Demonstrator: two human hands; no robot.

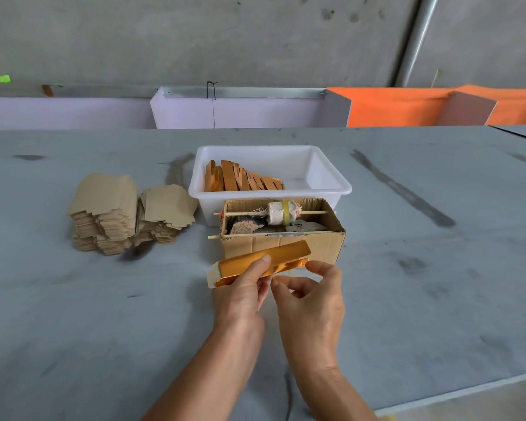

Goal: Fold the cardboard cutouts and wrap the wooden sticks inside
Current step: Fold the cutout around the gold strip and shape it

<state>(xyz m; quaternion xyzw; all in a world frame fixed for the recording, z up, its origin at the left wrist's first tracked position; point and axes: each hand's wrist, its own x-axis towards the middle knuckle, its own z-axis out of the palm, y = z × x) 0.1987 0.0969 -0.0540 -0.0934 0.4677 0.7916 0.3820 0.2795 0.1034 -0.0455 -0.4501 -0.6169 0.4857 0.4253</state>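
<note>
A gold-faced cardboard cutout [286,254], partly folded, is held above the grey table in front of me. My left hand [244,294] grips its left half, thumb on the gold face. My right hand [315,294] pinches its lower right edge between thumb and curled fingers. Two piles of flat brown cutouts [128,212] lie on the left. Folded gold pieces [240,177] stand in a white plastic tub [325,183]. Two thin wooden sticks [240,213] lie across an open cardboard box [316,243]. No stick shows inside the held cutout.
On the upper stick in the cardboard box sits a white cloth roll [283,212] with a yellow band, over dark scraps. Lilac and orange panels [392,107] line the table's far edge. The table's near right edge [468,390] runs diagonally.
</note>
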